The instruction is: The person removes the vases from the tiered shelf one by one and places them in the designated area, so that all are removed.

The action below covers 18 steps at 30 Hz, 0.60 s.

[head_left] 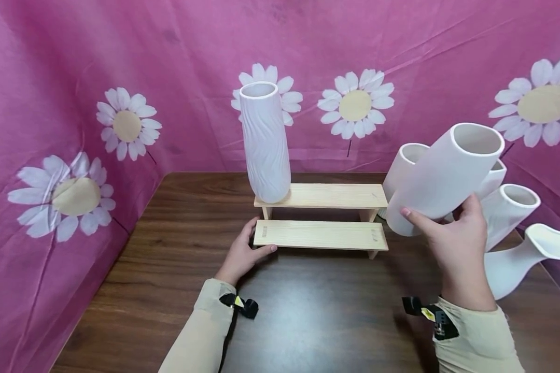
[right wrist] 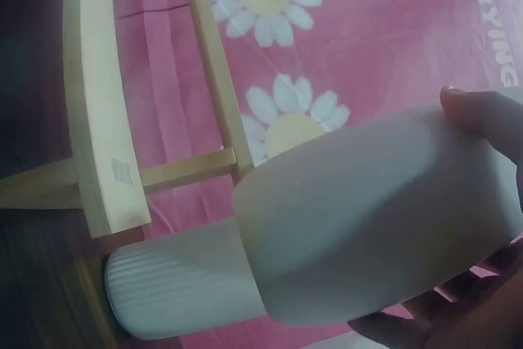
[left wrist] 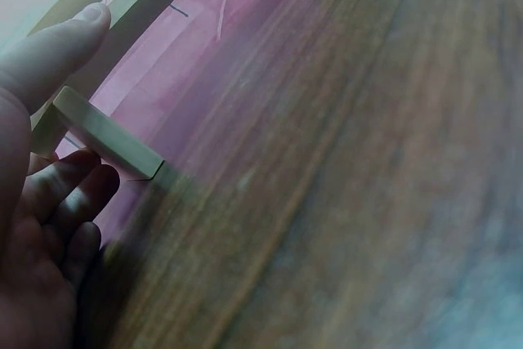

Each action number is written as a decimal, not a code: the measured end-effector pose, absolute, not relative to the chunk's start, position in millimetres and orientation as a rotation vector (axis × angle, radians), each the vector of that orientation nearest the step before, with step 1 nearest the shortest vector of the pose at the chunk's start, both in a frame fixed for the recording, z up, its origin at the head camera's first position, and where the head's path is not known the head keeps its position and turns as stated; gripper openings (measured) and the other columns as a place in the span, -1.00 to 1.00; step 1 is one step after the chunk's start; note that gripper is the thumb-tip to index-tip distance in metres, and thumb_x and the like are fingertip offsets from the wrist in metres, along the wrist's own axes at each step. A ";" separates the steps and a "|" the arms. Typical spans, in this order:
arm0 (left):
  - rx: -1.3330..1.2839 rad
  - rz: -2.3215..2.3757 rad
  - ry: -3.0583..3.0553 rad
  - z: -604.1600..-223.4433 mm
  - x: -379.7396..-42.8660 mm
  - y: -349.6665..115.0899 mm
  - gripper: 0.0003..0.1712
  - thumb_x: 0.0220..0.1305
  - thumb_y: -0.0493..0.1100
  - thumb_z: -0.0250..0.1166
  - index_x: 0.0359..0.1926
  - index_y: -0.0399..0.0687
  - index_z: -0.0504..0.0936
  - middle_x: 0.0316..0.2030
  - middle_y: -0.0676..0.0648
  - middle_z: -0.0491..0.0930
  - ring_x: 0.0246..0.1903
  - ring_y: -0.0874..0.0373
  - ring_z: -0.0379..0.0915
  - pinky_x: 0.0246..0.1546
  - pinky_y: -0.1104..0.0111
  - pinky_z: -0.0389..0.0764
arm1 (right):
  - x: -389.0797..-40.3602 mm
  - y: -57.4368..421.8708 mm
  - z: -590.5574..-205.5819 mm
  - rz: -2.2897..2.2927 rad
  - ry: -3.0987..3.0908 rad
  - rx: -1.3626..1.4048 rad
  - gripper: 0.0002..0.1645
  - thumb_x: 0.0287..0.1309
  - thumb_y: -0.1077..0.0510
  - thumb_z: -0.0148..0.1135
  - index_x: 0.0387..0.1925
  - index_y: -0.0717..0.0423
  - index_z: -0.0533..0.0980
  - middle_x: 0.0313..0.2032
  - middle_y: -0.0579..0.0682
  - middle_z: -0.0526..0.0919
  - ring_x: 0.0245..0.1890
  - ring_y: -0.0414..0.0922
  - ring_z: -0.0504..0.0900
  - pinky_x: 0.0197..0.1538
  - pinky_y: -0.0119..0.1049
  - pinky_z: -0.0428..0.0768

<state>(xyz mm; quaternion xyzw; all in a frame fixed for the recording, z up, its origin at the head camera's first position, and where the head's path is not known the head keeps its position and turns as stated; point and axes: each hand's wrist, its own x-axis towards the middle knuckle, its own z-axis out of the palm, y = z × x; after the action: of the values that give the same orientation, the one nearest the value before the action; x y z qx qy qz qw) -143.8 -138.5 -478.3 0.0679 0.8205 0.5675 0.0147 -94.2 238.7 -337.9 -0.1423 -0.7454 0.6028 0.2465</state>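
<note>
A two-step wooden stand [head_left: 322,234] sits on the table, and a tall white vase with wavy ridges [head_left: 267,145] stands at the left end of its upper step. My left hand [head_left: 245,254] grips the left end of the lower step, thumb [left wrist: 78,34] along its front edge and fingers curled near the support below. To the right of the stand my right hand [head_left: 457,248] holds a smooth white vase [head_left: 441,181], tilted with its mouth up to the right. In the right wrist view this vase [right wrist: 376,210] partly covers a ribbed white vase [right wrist: 184,284] behind it.
Several other white vases are grouped at the right, among them a cylindrical one [head_left: 511,212] and a curved one with a flared mouth [head_left: 536,256]. A pink cloth with daisies [head_left: 196,103] hangs behind and beside the brown wooden table [head_left: 317,316].
</note>
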 end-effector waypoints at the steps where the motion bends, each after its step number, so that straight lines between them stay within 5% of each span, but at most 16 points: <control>1: 0.208 1.766 2.553 -478.0 -144.1 -138.8 0.10 0.04 -0.08 0.60 0.52 -0.11 0.18 0.23 -0.12 0.55 0.20 0.02 0.44 0.26 0.03 0.34 | -95.8 239.5 -339.4 1.619 -2.047 -0.395 0.01 -0.22 0.33 0.65 0.31 -0.14 0.39 0.20 -0.11 0.50 0.20 -0.17 0.44 0.30 -0.34 0.36; 18: 0.182 1.754 2.555 -476.4 -142.5 -138.6 0.09 0.05 -0.09 0.60 0.51 -0.09 0.19 0.18 -0.12 0.58 0.14 0.03 0.47 0.18 0.08 0.38 | -117.6 247.8 -366.9 1.540 -2.145 -0.597 0.13 -0.22 0.23 0.65 0.38 -0.05 0.22 0.22 -0.14 0.38 0.25 -0.16 0.34 0.34 -0.33 0.26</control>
<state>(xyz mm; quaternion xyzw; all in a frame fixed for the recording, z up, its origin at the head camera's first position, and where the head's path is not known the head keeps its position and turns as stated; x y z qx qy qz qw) -142.5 -138.6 -476.4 0.0585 0.8229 0.5649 0.0188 -117.6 247.8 -366.9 -0.2154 -0.7738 0.5554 0.2154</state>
